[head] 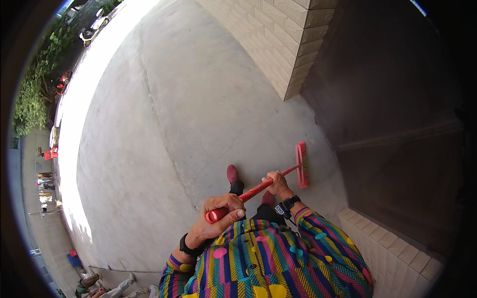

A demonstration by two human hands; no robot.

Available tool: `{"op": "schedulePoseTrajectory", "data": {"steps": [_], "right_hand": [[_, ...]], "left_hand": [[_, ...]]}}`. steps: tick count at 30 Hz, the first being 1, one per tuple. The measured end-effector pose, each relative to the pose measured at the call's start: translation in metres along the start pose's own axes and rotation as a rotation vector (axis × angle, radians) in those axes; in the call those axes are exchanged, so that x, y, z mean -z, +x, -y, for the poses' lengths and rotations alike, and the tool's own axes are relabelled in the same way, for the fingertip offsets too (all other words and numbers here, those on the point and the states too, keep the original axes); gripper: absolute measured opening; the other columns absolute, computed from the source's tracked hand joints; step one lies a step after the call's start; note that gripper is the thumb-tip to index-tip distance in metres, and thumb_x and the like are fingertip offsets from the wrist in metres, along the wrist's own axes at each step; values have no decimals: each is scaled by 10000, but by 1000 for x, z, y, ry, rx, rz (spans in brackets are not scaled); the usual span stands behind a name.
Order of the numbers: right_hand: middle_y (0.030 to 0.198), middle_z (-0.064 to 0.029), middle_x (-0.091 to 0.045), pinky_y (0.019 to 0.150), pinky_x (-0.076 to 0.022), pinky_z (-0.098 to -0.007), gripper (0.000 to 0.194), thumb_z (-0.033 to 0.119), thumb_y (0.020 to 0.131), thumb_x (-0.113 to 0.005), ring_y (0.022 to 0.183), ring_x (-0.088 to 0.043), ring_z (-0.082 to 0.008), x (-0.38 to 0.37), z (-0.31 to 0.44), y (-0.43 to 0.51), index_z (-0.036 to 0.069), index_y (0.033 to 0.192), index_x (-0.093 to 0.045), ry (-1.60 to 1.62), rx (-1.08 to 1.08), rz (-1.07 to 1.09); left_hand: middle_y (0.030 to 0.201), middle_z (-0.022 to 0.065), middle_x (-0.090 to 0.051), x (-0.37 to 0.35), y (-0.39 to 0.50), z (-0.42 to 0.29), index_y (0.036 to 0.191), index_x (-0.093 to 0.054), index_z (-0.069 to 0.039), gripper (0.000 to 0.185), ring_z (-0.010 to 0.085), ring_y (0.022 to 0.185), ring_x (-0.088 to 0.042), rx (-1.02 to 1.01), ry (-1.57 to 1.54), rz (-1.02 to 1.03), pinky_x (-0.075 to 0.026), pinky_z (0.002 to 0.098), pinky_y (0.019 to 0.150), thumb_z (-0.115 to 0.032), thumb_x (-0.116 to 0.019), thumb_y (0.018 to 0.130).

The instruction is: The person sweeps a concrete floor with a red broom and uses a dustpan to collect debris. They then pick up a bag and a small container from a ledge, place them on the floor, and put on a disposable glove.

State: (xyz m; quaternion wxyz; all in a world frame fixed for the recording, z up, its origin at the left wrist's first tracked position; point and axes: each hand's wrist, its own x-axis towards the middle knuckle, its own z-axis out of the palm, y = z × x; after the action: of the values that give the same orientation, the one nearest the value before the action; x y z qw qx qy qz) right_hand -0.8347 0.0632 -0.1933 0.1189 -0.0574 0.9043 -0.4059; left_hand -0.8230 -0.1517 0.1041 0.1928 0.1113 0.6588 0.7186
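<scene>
Both of my hands grip the red handle (257, 190) of a push broom. My left hand (223, 212) wraps around its top end, close to my body. Farther down the shaft, my right hand (277, 183) is closed around it. The broom head (299, 164) is pink-red, with red and some yellow-green bristles turned toward the dark door. It lies at or near the concrete floor (208, 111), just right of my feet. My dark red shoes (231, 173) show on either side of the handle.
A tiled pillar (298, 52) juts out ahead, beside a large dark door (387, 111). Low tiled wall (387, 242) stands at right. Seated people (111, 288) are at lower left. Beyond the sunlit strip are a scooter (98, 22), a red chair (51, 153) and hanging laundry (45, 192).
</scene>
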Motion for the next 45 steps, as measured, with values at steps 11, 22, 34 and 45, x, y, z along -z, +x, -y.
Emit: {"op": "schedulePoseTrajectory", "data": {"steps": [11,22,34,45], "right_hand": [[701,-164,-589,699,-459,-479,319,226,774,-712,701,-552,-391,46,17,121,21,636,-511,-73,-59,-89],[702,-194,-597,738,-462,-491,319,244,810,-620,750,-558,-418,-76,100,274,20,611,-512,11,56,75],[648,-162,-549,695,-461,-458,305,190,796,-695,694,-546,-387,0,136,302,24,637,-495,-26,133,52],[688,-211,-598,677,-481,-510,335,286,790,-643,735,-592,-439,-15,72,378,9,625,-552,-135,39,210]], "left_hand": [[674,33,-588,104,115,15,799,-600,-46,166,194,590,-519,-278,-33,196,-437,317,666,-137,-711,882],[689,40,-609,254,149,-33,826,-633,-32,101,158,649,-537,44,112,3,-446,307,641,-88,-702,873],[691,35,-588,289,188,-56,806,-634,-52,147,225,614,-520,-304,8,223,-424,352,671,-128,-755,842],[718,65,-605,264,234,-30,750,-601,-10,174,166,691,-532,127,-23,-163,-467,343,749,-90,-683,880]]}}
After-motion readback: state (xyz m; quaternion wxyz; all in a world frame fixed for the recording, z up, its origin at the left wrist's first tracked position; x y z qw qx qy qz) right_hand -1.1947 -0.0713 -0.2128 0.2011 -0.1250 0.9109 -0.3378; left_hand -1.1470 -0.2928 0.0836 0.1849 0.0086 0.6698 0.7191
